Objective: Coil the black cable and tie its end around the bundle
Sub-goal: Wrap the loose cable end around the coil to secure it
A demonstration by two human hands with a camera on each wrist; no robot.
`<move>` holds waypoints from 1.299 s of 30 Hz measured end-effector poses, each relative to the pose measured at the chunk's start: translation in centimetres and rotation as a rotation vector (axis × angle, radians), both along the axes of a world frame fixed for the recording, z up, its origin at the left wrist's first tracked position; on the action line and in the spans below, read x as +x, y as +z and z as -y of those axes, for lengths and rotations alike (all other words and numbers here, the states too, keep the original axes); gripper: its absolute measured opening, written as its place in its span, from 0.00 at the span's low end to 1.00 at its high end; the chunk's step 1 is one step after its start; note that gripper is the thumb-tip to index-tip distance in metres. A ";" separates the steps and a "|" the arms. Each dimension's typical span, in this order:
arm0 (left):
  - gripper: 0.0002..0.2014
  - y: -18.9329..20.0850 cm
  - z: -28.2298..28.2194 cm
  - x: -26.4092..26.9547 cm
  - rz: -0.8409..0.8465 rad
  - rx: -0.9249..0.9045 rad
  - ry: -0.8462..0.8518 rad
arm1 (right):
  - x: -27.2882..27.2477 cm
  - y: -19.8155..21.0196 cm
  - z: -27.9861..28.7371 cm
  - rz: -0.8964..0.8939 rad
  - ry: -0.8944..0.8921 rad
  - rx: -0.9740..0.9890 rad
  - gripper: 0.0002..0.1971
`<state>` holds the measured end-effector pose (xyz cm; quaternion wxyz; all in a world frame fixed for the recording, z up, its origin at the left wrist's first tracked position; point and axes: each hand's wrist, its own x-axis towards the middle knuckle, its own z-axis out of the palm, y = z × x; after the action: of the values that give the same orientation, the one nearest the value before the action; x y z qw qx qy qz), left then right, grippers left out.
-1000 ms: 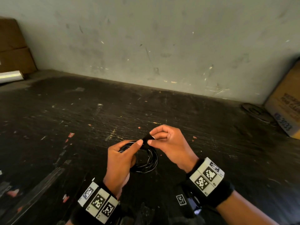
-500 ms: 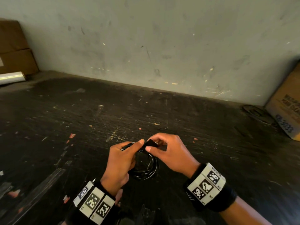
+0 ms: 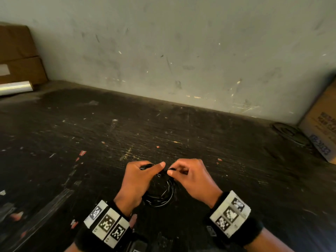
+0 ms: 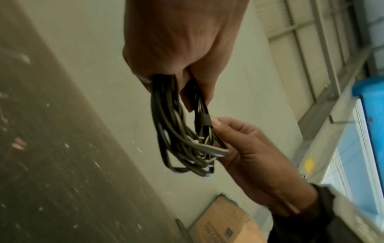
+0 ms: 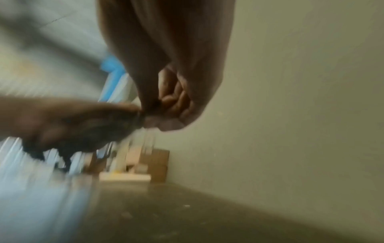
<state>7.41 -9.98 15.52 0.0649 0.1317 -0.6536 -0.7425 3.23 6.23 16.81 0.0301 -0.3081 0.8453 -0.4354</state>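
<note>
The black cable is wound into a small round coil held just above the dark table. My left hand grips the coil's left and top side, thumb stretched across the top. My right hand pinches a short black strap or cable end at the coil's top right. In the left wrist view the coil hangs from my left hand, a black band wraps one side of the bundle, and my right hand holds it there. The right wrist view is blurred and shows my curled right hand.
A scuffed grey wall runs behind the table. Cardboard boxes and a clear film roll stand at the far left. A printed cardboard box and a flat dark coil lie at the far right.
Both hands and the coil have dropped a little nearer to me. My right hand has brought the black strap end down against the top of the bundle.
</note>
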 end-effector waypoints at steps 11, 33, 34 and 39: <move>0.13 -0.6 0.8 -0.2 0.089 0.158 -0.067 | 0.1 -0.6 -0.4 -0.079 -0.076 -0.073 0.16; 0.08 -1.9 5.3 2.9 0.165 0.106 0.028 | 0.7 -3.6 6.1 0.302 0.198 -0.056 0.17; 0.08 -2.3 6.3 3.6 0.172 0.103 0.060 | 1.0 -4.2 7.4 0.291 0.184 -0.078 0.11; 0.10 -5.6 11.7 7.1 0.309 0.491 0.228 | 2.6 -7.7 12.4 0.489 0.233 -0.118 0.02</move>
<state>14.52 -21.72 9.93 0.0138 0.3270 -0.4380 -0.8373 5.81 -6.15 9.06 0.2654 -0.2903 0.7448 -0.5391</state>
